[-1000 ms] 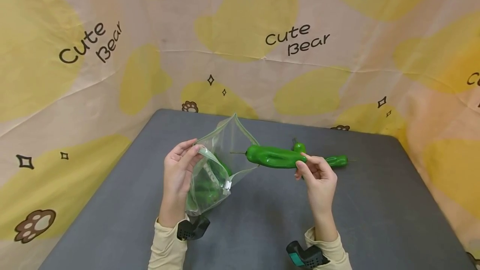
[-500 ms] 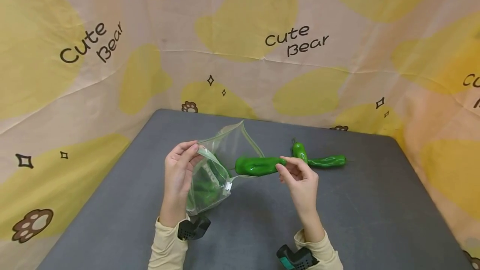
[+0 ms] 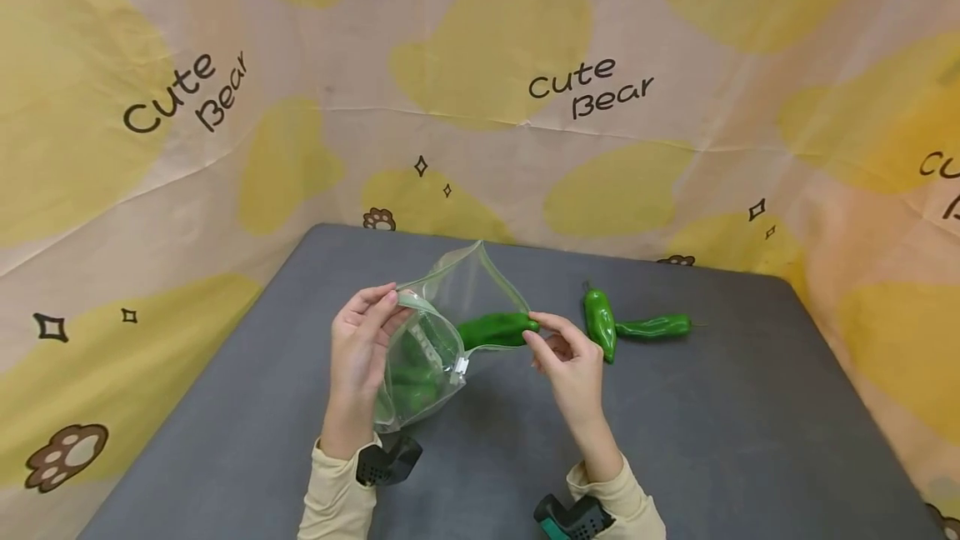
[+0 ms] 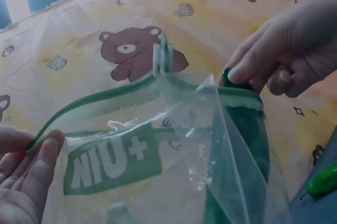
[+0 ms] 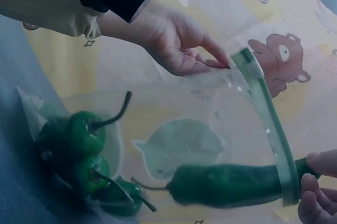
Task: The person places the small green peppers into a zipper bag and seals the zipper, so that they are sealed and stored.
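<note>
Hands (image 3: 360,344) (image 3: 576,371) pinch-tight on bag (image 3: 426,350), pepper (image 3: 497,328)

The peppers (image 3: 495,329) are coloured green; the transparent bag (image 4: 113,163) is edged in green. The pale backdrop (image 3: 480,148) is patterned with yellow patches (image 3: 495,40) and brown paws (image 3: 67,458). The table (image 3: 750,440) is coloured grey.
</note>
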Tool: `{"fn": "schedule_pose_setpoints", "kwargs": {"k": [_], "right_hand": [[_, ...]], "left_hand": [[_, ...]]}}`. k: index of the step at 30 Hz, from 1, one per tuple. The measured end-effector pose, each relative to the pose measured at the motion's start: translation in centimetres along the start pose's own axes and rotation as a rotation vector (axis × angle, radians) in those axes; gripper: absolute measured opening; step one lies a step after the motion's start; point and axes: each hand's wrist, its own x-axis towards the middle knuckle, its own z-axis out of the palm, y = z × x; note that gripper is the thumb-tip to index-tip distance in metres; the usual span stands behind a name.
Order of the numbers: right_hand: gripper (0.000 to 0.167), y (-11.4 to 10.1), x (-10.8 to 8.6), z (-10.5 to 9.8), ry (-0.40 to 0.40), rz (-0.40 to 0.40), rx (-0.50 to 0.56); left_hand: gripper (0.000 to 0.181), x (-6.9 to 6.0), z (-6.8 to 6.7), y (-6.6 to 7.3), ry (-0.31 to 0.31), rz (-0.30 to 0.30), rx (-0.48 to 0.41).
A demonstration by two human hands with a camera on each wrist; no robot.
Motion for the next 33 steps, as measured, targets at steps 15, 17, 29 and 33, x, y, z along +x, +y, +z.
{"fn": "schedule_pose_setpoints", "kwargs": {"k": [15, 17, 29, 33], "right_hand": [[0.021, 0.9, -0.1, -0.2, -0.105, 0.017, 0.115], [0.020, 0.9, -0.1, -0.5, -0.092, 0.031, 0.126], [0.023, 7.6, 0.8, -5.1, 0.131, 0.205, -0.141], [0.030, 10.9, 0.5, -7.6, 0.174, 0.350, -0.432]], "left_hand": [[0.019, 0.0, 0.6, -0.2, 0.041, -0.023, 0.017], [0.018, 0.0, 0.5, -0.2, 0.041, -0.018, 0.017], [0.018, 0.0, 0.1, -0.1, 0.032, 0.000, -0.066], [0.018, 0.1, 0.0, -0.1, 0.023, 0.002, -0.071]]}}
